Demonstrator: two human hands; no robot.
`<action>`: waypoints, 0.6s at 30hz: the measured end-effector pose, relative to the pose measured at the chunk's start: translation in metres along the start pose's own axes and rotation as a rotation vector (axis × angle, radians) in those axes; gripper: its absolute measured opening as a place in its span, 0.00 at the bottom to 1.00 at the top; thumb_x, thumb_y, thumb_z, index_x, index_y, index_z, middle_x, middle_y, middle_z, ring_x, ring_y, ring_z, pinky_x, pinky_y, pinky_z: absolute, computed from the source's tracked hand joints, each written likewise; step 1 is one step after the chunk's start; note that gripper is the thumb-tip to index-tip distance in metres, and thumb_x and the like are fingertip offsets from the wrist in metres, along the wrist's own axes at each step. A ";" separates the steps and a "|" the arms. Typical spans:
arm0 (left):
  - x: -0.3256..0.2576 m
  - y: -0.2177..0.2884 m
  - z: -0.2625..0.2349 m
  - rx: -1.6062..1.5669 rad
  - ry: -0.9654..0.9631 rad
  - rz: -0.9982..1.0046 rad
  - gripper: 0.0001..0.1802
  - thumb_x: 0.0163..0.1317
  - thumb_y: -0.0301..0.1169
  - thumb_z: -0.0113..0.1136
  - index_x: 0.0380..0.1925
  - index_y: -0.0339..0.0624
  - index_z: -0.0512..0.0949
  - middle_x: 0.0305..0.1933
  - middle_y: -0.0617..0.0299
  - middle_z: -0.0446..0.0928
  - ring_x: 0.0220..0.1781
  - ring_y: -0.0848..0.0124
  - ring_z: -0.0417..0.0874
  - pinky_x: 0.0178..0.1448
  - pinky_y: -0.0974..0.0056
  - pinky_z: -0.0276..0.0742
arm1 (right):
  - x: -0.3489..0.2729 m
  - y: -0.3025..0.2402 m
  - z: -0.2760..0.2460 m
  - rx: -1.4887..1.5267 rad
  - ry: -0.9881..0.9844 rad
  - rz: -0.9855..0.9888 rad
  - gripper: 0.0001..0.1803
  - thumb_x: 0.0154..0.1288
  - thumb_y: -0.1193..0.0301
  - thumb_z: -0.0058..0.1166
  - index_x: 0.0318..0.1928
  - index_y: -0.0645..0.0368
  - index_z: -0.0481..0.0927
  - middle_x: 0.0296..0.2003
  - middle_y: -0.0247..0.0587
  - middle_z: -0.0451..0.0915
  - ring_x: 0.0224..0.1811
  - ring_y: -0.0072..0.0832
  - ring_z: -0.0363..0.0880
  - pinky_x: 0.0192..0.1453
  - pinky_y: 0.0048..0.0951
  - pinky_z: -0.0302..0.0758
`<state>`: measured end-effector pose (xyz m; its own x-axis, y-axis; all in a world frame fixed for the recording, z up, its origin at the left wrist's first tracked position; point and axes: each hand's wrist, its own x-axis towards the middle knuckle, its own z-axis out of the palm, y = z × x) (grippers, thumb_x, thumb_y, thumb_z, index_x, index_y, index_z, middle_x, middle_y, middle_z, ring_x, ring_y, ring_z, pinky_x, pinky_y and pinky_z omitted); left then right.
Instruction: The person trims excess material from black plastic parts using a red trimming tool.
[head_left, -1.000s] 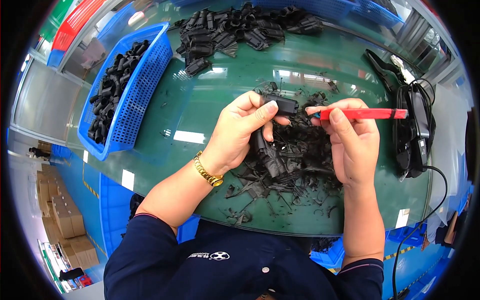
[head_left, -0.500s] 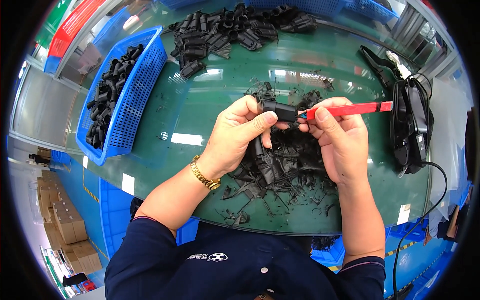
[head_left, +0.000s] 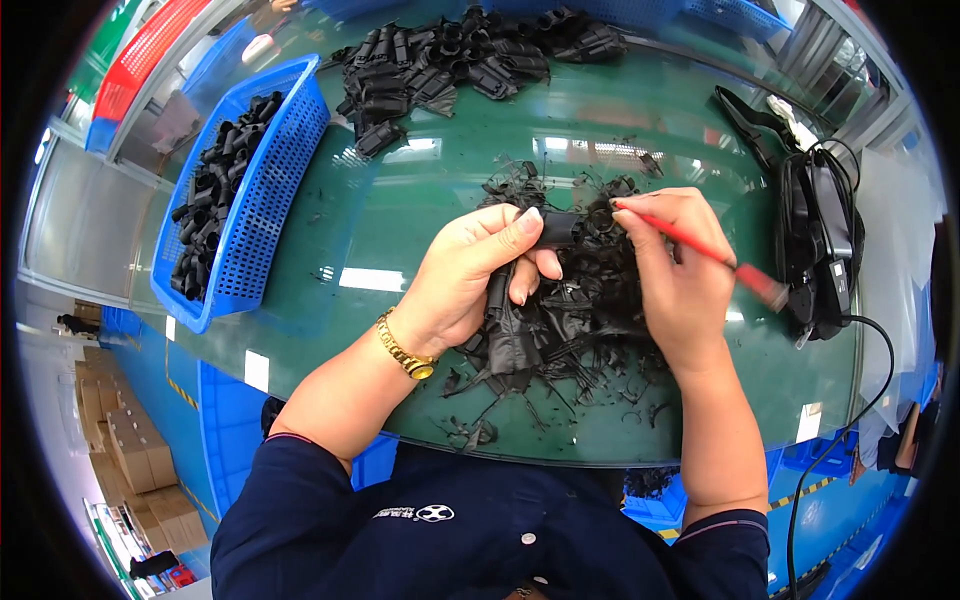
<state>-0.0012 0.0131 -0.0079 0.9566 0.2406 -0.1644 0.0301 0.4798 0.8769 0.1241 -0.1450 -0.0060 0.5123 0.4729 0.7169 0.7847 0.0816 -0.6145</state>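
My left hand [head_left: 468, 262] is closed on a short black plastic tube [head_left: 562, 230], the thumb on top and the fingers curled underneath. In my right hand [head_left: 688, 270] is a slim red-handled tool [head_left: 682, 236], pinched between thumb and fingers. Its tip by the fingertips is too small to make out, and its rear end is smeared by motion. A small gap separates the tool from the tube. Beneath both hands lies a heap of black plastic scraps and thin trimmings [head_left: 590, 300], with a larger black piece [head_left: 512, 340] just below my left fingers.
A blue perforated basket [head_left: 285, 175] of black tube pieces stands on the left of the green table [head_left: 400, 220]. More black parts [head_left: 440, 70] are piled at the back. To the right lies a black bag-like pouch [head_left: 822, 235] with a cable [head_left: 885, 385] trailing off the table.
The red tool has swung down at its rear end and drawn away from the tube. The tube has turned slightly in my left hand and shows less of its length.
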 end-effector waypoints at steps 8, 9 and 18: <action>0.001 0.001 -0.010 -0.239 -0.115 -0.192 0.21 0.70 0.43 0.51 0.22 0.40 0.74 0.20 0.63 0.74 0.16 0.78 0.69 0.28 0.70 0.70 | 0.001 -0.017 -0.003 0.686 -0.049 0.336 0.06 0.61 0.83 0.56 0.40 0.68 0.77 0.38 0.45 0.81 0.47 0.30 0.80 0.53 0.27 0.75; 0.000 0.000 -0.011 -0.283 -0.126 -0.215 0.21 0.70 0.43 0.51 0.22 0.40 0.74 0.19 0.64 0.74 0.15 0.78 0.68 0.28 0.70 0.69 | 0.001 -0.017 -0.002 0.660 -0.073 0.270 0.07 0.61 0.83 0.56 0.40 0.68 0.76 0.38 0.45 0.81 0.49 0.32 0.80 0.54 0.28 0.75; -0.001 0.003 -0.007 -0.153 -0.085 -0.266 0.16 0.69 0.41 0.53 0.28 0.40 0.73 0.21 0.61 0.77 0.15 0.79 0.70 0.24 0.73 0.68 | 0.001 -0.016 0.001 0.220 -0.119 -0.111 0.07 0.56 0.84 0.60 0.35 0.66 0.78 0.33 0.46 0.80 0.40 0.35 0.83 0.41 0.28 0.78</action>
<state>-0.0037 0.0199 -0.0084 0.9421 0.0217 -0.3348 0.2444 0.6392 0.7292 0.1114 -0.1452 0.0040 0.3724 0.5487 0.7485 0.7324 0.3215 -0.6001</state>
